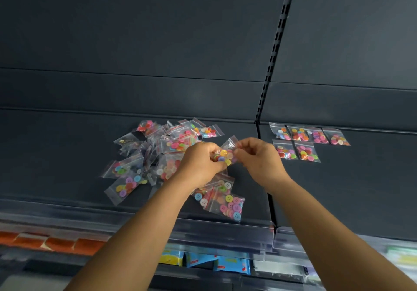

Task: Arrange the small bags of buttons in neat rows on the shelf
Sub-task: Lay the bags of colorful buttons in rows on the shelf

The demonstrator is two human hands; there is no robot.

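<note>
Clear bags: six arranged [302,140], one held [226,153]

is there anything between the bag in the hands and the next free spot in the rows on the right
Nothing visible. The left hand and right hand hold a small clear bag of mixed-colour buttons above the dark shelf. The front row of clear button bags has two, with bare shelf right of them.

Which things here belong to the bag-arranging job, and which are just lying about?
Job: clear bag of mixed buttons pinched by left hand and right hand; loose heap of button bags; six bags laid in rows; dark shelf.
Lying about: blue packets, orange items below.
</note>
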